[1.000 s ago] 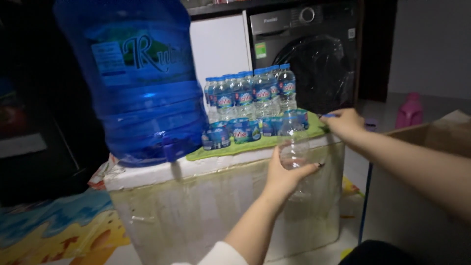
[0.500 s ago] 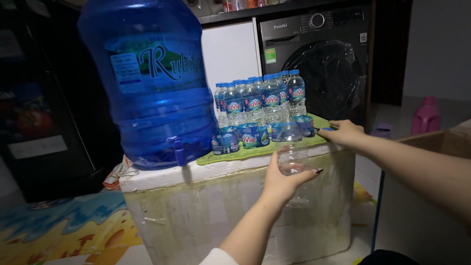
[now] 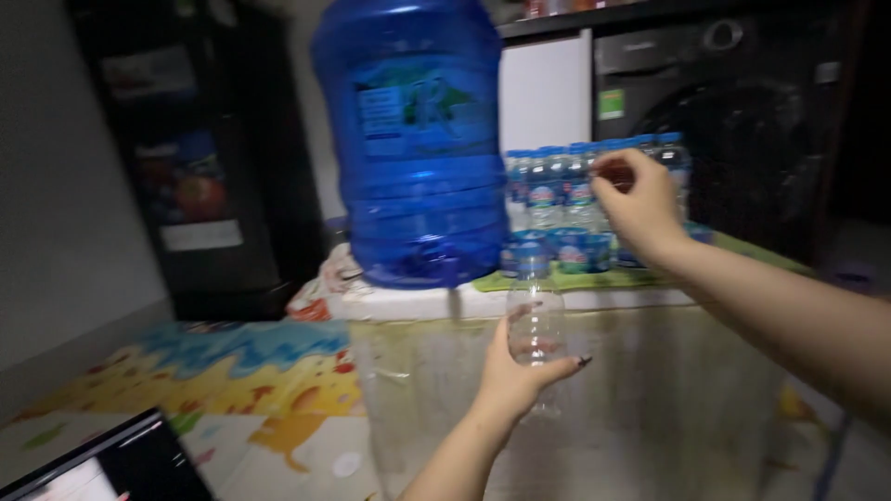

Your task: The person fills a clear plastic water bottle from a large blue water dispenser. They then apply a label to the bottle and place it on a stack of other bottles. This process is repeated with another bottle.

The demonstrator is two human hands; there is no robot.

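Two hands work: left hand [image 3: 515, 376] wraps the empty bottle [image 3: 535, 315], held upright; above its grip, right hand [image 3: 636, 206] pinches a small bottle's cap [image 3: 616, 173].

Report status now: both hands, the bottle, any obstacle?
Left hand grips clear bottle. Right hand pinches something small above packed bottles. Big blue jug close beside.

the big water jug [image 3: 418, 139] stands on the left end of the surface [image 3: 575, 299]. to its right, on the same surface, a pack of small bottles [image 3: 566, 204] sits on a mat [image 3: 742, 249]. the left hand [image 3: 515, 376] holds an empty bottle [image 3: 535, 311] in front of the surface, just right of the jug's base. the right hand [image 3: 636, 204] is raised before the pack. a washing machine [image 3: 742, 111] stands behind, a play mat [image 3: 213, 371] lies on the floor at left.
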